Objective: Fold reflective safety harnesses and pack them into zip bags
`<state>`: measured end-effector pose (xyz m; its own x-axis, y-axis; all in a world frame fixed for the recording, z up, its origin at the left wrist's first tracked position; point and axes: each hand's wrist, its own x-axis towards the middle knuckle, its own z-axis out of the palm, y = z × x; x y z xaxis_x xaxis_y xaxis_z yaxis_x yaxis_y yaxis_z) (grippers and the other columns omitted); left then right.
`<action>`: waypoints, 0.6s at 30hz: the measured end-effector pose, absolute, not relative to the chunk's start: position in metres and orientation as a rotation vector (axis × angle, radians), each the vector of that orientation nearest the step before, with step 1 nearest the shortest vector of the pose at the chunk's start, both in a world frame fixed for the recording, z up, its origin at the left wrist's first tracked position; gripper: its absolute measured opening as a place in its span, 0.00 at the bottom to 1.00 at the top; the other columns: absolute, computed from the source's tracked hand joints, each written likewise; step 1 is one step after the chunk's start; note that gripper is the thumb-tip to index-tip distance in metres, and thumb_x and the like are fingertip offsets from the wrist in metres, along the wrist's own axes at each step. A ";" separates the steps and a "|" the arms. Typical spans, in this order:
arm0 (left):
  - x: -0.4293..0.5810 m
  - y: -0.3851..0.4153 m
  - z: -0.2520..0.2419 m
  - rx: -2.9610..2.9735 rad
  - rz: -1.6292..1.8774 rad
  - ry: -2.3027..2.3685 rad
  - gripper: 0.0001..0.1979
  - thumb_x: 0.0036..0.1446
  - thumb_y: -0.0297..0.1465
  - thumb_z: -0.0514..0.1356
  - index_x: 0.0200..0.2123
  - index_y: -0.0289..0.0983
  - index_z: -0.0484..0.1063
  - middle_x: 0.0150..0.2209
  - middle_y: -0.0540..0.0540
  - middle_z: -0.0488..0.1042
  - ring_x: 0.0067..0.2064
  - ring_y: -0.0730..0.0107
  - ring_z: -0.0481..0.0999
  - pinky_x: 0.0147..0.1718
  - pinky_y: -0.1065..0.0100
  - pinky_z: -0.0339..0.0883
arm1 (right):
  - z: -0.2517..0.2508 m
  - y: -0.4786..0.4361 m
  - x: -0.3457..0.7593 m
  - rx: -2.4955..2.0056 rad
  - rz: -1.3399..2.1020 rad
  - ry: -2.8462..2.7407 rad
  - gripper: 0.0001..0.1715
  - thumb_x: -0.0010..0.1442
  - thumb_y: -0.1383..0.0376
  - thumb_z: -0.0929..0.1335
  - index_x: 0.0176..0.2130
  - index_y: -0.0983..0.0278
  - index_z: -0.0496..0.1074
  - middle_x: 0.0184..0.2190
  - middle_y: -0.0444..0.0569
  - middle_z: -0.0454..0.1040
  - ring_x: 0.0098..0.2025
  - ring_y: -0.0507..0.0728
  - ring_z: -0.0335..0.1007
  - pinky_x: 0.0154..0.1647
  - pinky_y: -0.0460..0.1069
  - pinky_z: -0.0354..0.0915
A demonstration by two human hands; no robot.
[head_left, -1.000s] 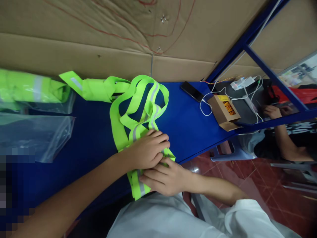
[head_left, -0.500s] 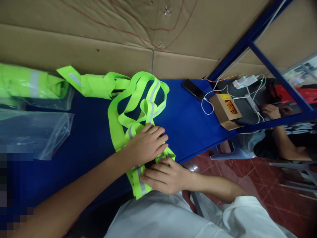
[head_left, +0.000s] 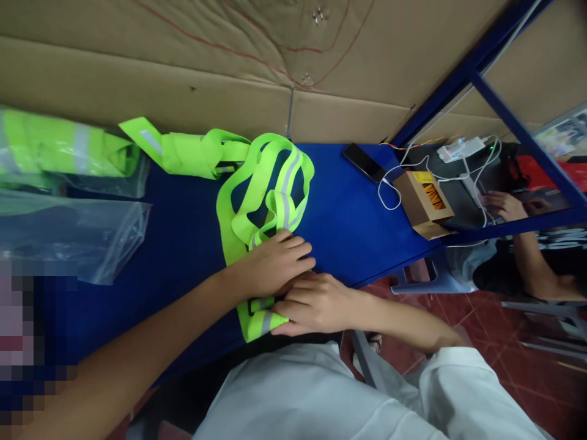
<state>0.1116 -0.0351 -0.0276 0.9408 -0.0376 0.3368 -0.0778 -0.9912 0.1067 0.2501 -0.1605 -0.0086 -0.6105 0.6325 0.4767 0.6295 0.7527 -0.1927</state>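
Loops of a fluorescent yellow-green reflective strap (head_left: 226, 211) with a silver stripe lie on the blue table, running down towards its front edge. My left hand (head_left: 277, 263) rests over the lower loops, fingers curled and pressed together on the strap. Close below it, my right hand (head_left: 318, 304) grips the folded near end, where a black buckle-like piece partly shows. The two hands almost touch, and both hide much of the strap between them. Further back, a folded bundle of the same yellow-green material (head_left: 189, 154) lies beside the loops.
At the left are a bagged yellow-green bundle (head_left: 64, 143) and a clear plastic bag (head_left: 77, 229). A black phone (head_left: 364, 163), a white cable and a cardboard box (head_left: 419, 198) lie at the right. Beyond a blue frame bar (head_left: 527, 131) shows another person's hand (head_left: 507, 205).
My right hand has moved up, closer to my left, and the strap's near end is now folded over. The view has shifted slightly, while my left hand stays on the loops.
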 end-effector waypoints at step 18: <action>0.072 0.001 -0.036 2.794 0.479 0.224 0.16 0.73 0.31 0.49 0.52 0.39 0.75 0.58 0.41 0.74 0.67 0.54 0.68 0.73 0.40 0.41 | 0.004 -0.102 0.245 -1.019 0.493 -2.711 0.29 0.76 0.49 0.60 0.32 0.64 0.74 0.29 0.44 0.76 0.33 0.51 0.68 0.33 0.49 0.54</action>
